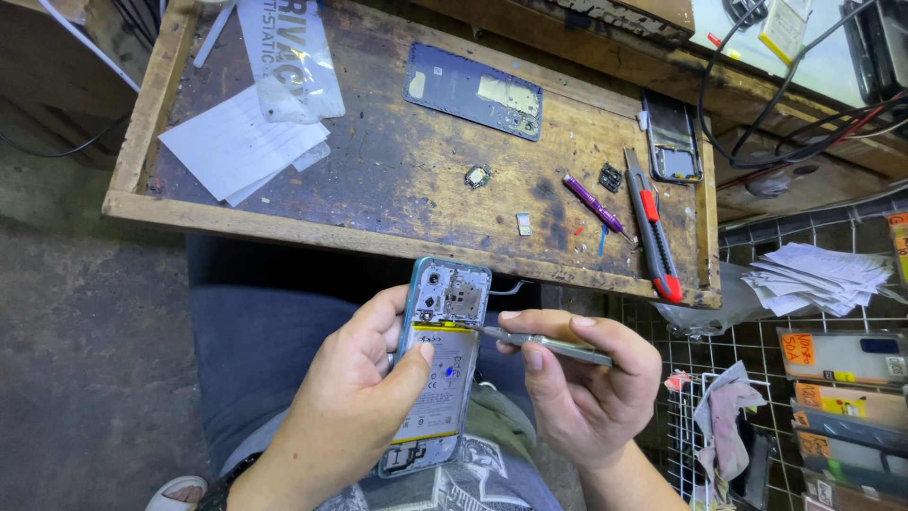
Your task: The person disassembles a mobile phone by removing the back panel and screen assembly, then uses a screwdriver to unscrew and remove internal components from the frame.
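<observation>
- Phone [437, 364], opened with its back cover off, is held upright over the lap, just below the front edge of the wooden workbench [397, 180]; its battery and circuit board are exposed.
- Left hand [355, 397] is wrapped around the phone's left side, fingers curled behind the frame and the thumb pressed flat on the battery.
- Right hand [582, 388] is closed on metal tweezers [544, 344], pinched between thumb and forefinger, the remaining fingers curled in beneath.
- Tweezer tips are laid against the phone's right edge, at the top of the battery.
- On the bench, well apart from the hands, are seen a removed blue back cover [473, 92], a purple screwdriver [594, 205], a red utility knife [653, 227], white papers [236, 147] and a second phone frame [673, 137].
</observation>
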